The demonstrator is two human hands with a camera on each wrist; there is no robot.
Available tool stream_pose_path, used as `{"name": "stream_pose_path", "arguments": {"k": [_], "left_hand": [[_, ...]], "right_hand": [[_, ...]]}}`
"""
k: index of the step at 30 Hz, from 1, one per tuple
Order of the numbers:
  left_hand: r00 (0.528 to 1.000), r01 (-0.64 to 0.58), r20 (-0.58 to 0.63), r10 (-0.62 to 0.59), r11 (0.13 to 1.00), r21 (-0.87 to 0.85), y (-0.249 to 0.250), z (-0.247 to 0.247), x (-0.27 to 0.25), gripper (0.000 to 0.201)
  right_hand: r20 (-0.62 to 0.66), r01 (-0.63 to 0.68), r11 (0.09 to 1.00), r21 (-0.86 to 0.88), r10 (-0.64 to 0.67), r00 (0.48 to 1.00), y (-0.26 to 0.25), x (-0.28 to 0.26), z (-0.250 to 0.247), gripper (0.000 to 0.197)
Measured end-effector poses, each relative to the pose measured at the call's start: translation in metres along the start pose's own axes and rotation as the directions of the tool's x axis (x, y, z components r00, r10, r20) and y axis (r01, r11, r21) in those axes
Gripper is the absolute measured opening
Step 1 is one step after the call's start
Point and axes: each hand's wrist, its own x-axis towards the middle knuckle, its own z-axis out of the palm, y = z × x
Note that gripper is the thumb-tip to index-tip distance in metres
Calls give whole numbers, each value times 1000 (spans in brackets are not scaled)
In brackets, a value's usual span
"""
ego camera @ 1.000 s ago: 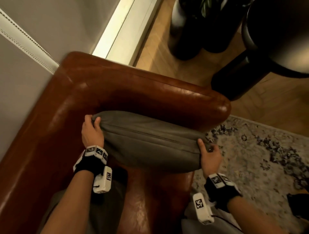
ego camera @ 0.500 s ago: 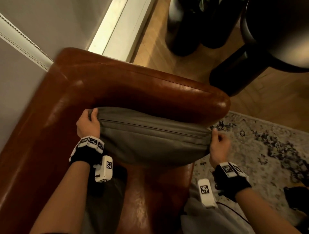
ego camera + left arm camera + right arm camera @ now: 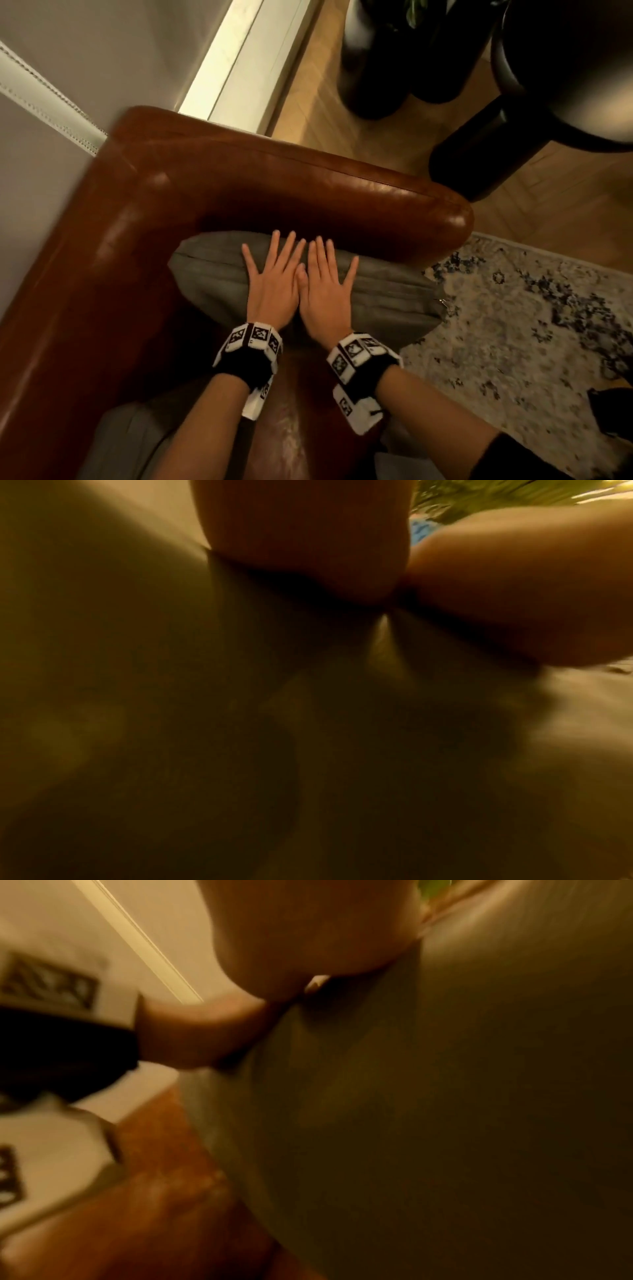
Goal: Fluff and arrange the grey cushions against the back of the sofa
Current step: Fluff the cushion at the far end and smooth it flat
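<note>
A grey cushion [image 3: 387, 294] leans in the corner of the brown leather sofa [image 3: 274, 185], against its padded end. Both hands lie flat on the cushion's middle, side by side with fingers spread. The left hand [image 3: 270, 274] and the right hand [image 3: 325, 277] touch at the thumbs and press into the fabric. A small zip pull [image 3: 442, 301] shows at the cushion's right corner. In both wrist views the grey cushion [image 3: 308, 750] [image 3: 445, 1123] fills the blurred picture right under the palm.
A second grey cushion [image 3: 130, 442] lies on the seat at the lower left. A patterned rug [image 3: 531, 325] covers the wooden floor to the right. Dark round furniture [image 3: 486, 144] and a dark planter [image 3: 376, 68] stand beyond the sofa. A wall [image 3: 41, 171] is on the left.
Both hands have let go of the cushion's two ends and come together flat on its middle. The cushion has settled lower against the sofa's padded end.
</note>
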Motion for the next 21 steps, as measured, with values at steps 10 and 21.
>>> {"name": "stream_pose_path", "arguments": {"k": [10,21], "left_hand": [[999,4,33,-7,997,73,-10,17,10,52],[950,302,-109,-293,950,77,-73,-16,8,43]], "right_hand": [[55,-27,999,-17,28,998,11,8,20,61],[-22,48,991,-121,-51,998,62,9,-10,55]]}}
